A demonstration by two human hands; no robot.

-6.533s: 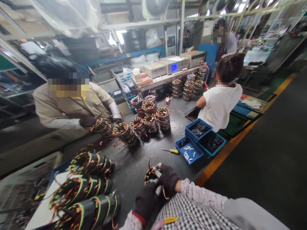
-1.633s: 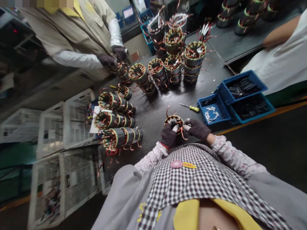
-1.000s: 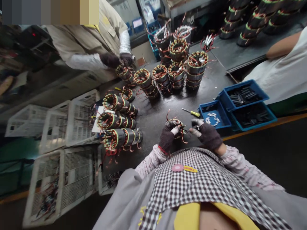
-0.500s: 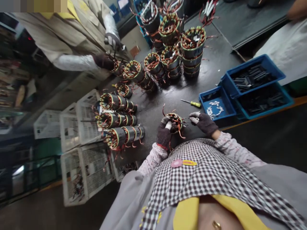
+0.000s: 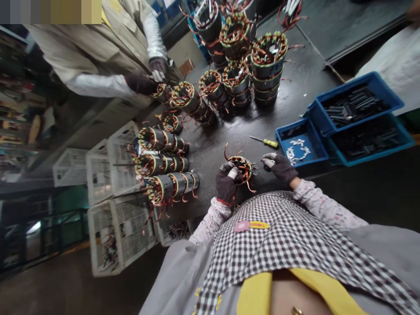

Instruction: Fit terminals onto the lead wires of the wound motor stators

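A ring-shaped motor stator (image 5: 247,171) with copper windings and loose copper leads lies on the dark table close to my checkered apron. My left hand (image 5: 227,181), in a dark glove with pale fingertips, grips its left rim, fingers partly inside the ring. To the right of the stator, my gloved right hand (image 5: 278,167) is closed in a pinch, its fingertips just off the rim. Thin dark pieces stick out of the ring toward it; whatever the fingertips hold is too small to make out. A screwdriver (image 5: 270,143) with a yellow-green handle lies beyond my right hand.
Blue bins (image 5: 361,105) with dark strips stand at right, beside a small blue tray (image 5: 316,140) of white pieces. Stacked stators (image 5: 267,70) fill the far side; more lie in rows (image 5: 179,183) at left. White crates (image 5: 136,232) stand left. A co-worker's gloved hands (image 5: 144,83) touch a stator.
The view has shifted slightly, moving the scene a little. My hands keep nearly the same pose at the stator. The co-worker's upper hand has come down closer to their other hand.
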